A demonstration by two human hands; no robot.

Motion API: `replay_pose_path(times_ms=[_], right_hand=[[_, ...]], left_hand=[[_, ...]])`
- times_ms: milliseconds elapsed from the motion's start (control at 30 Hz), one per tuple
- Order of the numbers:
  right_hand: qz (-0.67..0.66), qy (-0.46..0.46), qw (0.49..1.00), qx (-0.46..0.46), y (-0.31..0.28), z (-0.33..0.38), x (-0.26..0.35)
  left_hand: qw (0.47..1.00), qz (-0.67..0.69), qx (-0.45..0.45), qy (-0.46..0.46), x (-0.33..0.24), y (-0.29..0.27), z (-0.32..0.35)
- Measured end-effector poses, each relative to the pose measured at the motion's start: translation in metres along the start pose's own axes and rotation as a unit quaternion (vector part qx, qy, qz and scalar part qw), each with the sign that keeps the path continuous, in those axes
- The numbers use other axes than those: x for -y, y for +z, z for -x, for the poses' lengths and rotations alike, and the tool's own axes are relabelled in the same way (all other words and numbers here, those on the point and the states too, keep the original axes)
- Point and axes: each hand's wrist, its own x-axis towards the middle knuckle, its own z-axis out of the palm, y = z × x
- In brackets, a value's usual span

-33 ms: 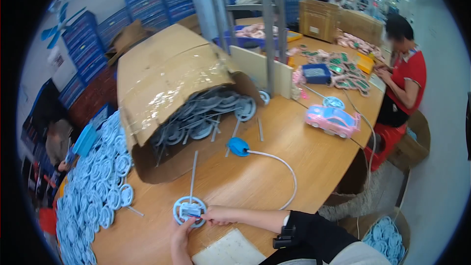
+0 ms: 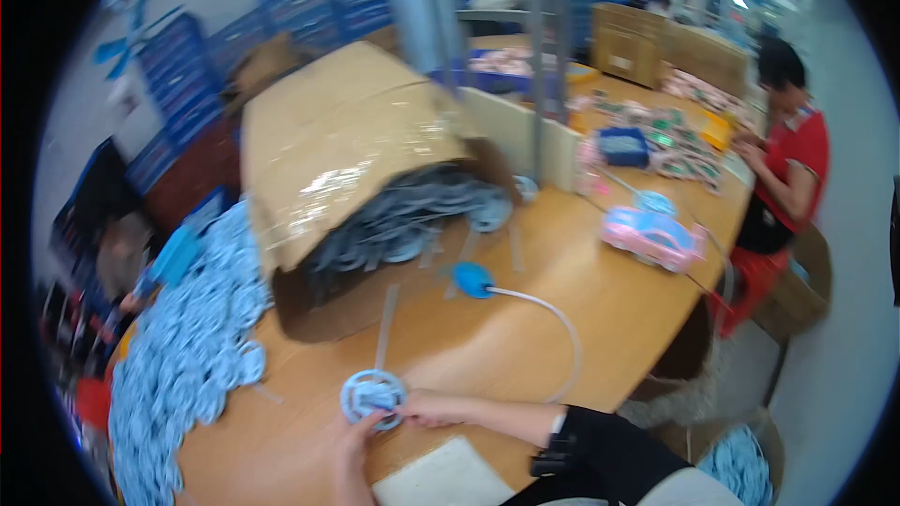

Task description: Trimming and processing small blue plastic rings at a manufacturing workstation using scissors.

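light-blue plastic ring with a partly filled centre, held at its lower edge

the ring is at the near side of the brown wood-look table, just beyond the off-white flat sheet; whether it rests on the surface or is raised a little, i cannot tell. a thin, pale, straight strip runs away from its far edge.

it looks like thin moulded plastic, so i judge it light, fairly stiff and smooth enough to turn under a loose pinch. the rim seems the sound place to take hold; the strip looks slender and may bend, so it makes a poor handle.

the bare left hand grips the lower edge, thumb uppermost and close to the centre, the other fingers mostly hidden. the bare right hand comes in from the side, its fingers curled inward and the tips at the right edge of the ring. blur hides how far these are parted, and i cannot tell whether they pinch the ring, hold something small or merely touch.
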Motion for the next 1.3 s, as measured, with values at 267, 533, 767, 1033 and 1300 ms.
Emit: replay_pose_path(times_ms=[267, 533, 767, 1033, 1300], right_hand=[[-0.02, 0.07, 0.997, -0.03, -0.012, 0.027, 0.007], [0.018, 0.089, 0.992, -0.093, 0.0, 0.037, 0.019], [0.036, 0.097, 0.99, -0.094, 0.0, 0.031, 0.019], [0.061, 0.081, 0.992, -0.081, -0.003, 0.031, 0.016], [0.079, 0.079, 0.989, -0.1, 0.008, 0.038, 0.026]], left_hand=[[0.998, 0.016, 0.064, 0.004, 0.021, 0.008, -0.011], [0.991, -0.004, 0.062, 0.121, 0.02, 0.01, -0.006], [0.988, -0.021, 0.049, 0.145, 0.017, 0.008, -0.004], [0.99, -0.02, 0.054, 0.131, 0.019, 0.008, -0.005], [0.992, -0.036, 0.041, 0.11, 0.015, 0.009, -0.001]])
